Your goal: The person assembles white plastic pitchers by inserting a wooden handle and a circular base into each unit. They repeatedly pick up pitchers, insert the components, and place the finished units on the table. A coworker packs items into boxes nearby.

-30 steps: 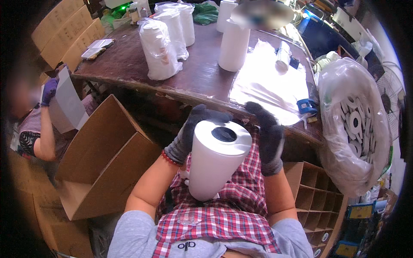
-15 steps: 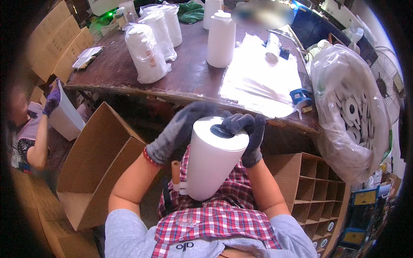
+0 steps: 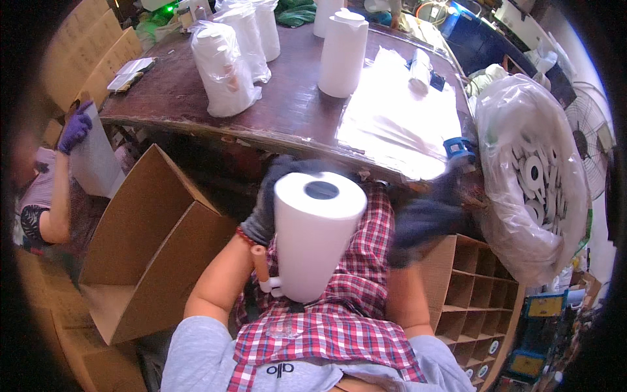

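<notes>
A white jug [image 3: 317,242] with a wooden-gripped handle [image 3: 260,264] stands tilted before my lap, its wide end up. That end has a dark round recess [image 3: 322,190] at its centre. My left hand [image 3: 262,212], in a grey glove, holds the jug from its far left side; its fingers are partly hidden behind it. Off to the right, my gloved right hand [image 3: 421,228] is apart from the jug and smeared by motion near the table edge, so its fingers cannot be made out.
On the dark table [image 3: 287,121] stand bagged jugs [image 3: 224,72], a bare white jug [image 3: 343,55] and white sheets [image 3: 395,121]. A plastic bag of white parts [image 3: 532,176] is at right. An open carton [image 3: 157,242] and divided box [image 3: 480,294] flank me. A co-worker's purple-gloved hand [image 3: 76,127] shows left.
My right hand has left the jug's top and swung to the right, uncovering the dark recess. The jug has shifted slightly left, still in my left hand.
</notes>
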`<state>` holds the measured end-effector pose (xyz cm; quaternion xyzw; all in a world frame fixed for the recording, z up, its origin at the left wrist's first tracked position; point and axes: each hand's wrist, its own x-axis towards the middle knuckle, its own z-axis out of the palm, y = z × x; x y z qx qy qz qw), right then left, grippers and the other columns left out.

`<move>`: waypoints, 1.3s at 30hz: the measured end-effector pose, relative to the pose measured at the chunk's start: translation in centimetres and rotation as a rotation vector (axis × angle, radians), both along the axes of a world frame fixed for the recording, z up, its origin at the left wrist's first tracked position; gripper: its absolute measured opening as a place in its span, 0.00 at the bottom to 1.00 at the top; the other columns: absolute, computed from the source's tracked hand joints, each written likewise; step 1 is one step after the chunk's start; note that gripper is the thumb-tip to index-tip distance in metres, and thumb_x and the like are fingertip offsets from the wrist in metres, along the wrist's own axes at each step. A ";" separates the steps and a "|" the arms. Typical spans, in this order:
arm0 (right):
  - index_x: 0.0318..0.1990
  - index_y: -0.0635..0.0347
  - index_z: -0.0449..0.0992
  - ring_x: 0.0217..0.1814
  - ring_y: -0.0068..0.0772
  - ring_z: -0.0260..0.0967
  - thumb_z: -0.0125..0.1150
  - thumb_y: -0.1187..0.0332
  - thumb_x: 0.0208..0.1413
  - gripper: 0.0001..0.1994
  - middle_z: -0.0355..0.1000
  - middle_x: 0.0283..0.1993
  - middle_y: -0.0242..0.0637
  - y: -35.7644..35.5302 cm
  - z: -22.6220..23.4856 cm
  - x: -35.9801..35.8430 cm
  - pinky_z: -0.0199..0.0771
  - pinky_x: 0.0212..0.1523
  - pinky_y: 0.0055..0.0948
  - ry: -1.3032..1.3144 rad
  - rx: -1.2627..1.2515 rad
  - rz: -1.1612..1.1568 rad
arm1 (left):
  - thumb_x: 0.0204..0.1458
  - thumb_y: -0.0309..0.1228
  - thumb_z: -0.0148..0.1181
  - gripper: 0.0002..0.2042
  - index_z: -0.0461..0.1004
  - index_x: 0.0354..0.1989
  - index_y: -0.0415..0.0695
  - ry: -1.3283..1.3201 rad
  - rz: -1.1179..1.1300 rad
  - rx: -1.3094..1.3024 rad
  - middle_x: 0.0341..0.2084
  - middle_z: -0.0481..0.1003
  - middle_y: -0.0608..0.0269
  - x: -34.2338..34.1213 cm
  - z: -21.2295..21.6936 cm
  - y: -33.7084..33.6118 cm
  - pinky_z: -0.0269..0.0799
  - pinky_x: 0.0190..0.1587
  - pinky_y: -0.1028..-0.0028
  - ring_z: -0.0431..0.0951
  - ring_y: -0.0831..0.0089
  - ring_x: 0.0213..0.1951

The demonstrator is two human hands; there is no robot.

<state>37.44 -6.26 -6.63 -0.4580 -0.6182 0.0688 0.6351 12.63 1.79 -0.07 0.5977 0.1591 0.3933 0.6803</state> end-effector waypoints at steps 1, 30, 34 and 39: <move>0.70 0.66 0.54 0.75 0.44 0.49 0.27 0.41 0.67 0.38 0.55 0.71 0.51 0.5 -1.6 -2.7 0.44 0.74 0.44 -0.281 -0.078 -0.358 | 0.65 0.44 0.39 0.26 0.69 0.57 0.32 -0.121 -0.104 -0.247 0.53 0.73 0.46 0.5 -0.8 0.2 0.69 0.60 0.63 0.75 0.60 0.53; 0.59 0.75 0.68 0.43 0.36 0.77 0.41 0.46 0.68 0.33 0.78 0.38 0.46 0.4 10.0 -5.4 0.75 0.51 0.36 0.345 -0.291 0.488 | 0.66 0.49 0.40 0.29 0.69 0.56 0.31 0.099 0.114 0.319 0.49 0.75 0.47 2.1 -1.9 2.5 0.69 0.59 0.65 0.75 0.61 0.51; 0.61 0.75 0.66 0.57 0.44 0.71 0.44 0.44 0.65 0.36 0.70 0.59 0.52 0.4 9.5 -3.1 0.70 0.59 0.41 0.510 -0.309 0.595 | 0.65 0.55 0.36 0.35 0.67 0.57 0.27 -0.026 -0.048 0.030 0.52 0.73 0.42 3.0 -1.8 1.4 0.67 0.61 0.62 0.75 0.58 0.52; 0.63 0.69 0.66 0.68 0.49 0.61 0.41 0.42 0.65 0.36 0.65 0.64 0.54 2.1 13.8 -1.2 0.55 0.69 0.44 0.186 -0.232 0.583 | 0.65 0.53 0.35 0.35 0.66 0.58 0.27 -0.084 -0.100 -0.102 0.55 0.71 0.41 3.6 -2.1 0.6 0.65 0.63 0.62 0.74 0.55 0.55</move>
